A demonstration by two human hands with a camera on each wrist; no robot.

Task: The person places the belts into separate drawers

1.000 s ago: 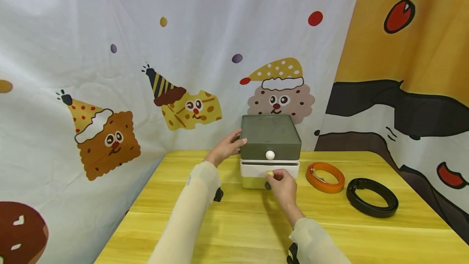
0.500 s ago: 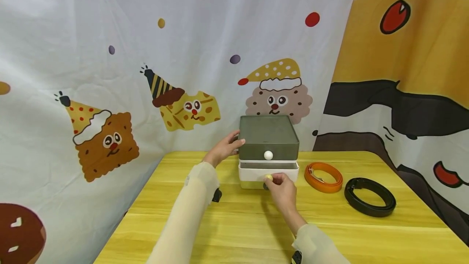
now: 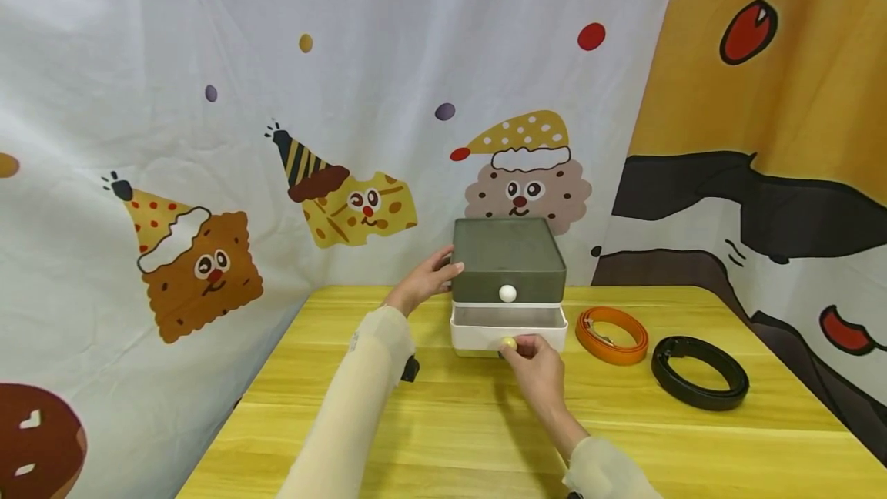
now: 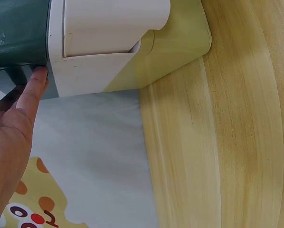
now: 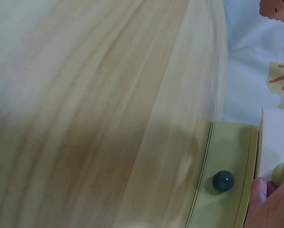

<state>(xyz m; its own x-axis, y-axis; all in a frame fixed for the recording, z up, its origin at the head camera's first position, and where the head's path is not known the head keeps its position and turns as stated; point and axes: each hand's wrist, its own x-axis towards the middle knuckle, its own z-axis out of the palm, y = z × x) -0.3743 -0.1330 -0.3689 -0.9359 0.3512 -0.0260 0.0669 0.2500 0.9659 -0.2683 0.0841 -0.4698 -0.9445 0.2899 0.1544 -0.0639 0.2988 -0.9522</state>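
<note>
A small stacked drawer box has a dark green top tier (image 3: 509, 245) with a white knob (image 3: 508, 293). Below it the white middle drawer (image 3: 474, 338) is pulled partway out, and its visible interior shows nothing inside. My right hand (image 3: 539, 372) pinches that drawer's pale yellow knob (image 5: 280, 175) between thumb and fingers. At the box's left side my left hand (image 3: 424, 281) rests its extended fingers against the green tier, thumb by the front corner. The yellow-green bottom tier (image 5: 232, 147) bears a dark knob (image 5: 222, 181) and stays closed.
To the box's right lie a coiled orange belt (image 3: 590, 341) and, nearer, a coiled black belt (image 3: 701, 396) on the wooden table (image 3: 430, 437). A cartoon-printed curtain (image 3: 388, 60) hangs close behind the table's far edge.
The white middle drawer has slid out toward me, its gap growing from a thin slit to a clear opening. My right hand moved with its knob; the left hand stayed on the box.
</note>
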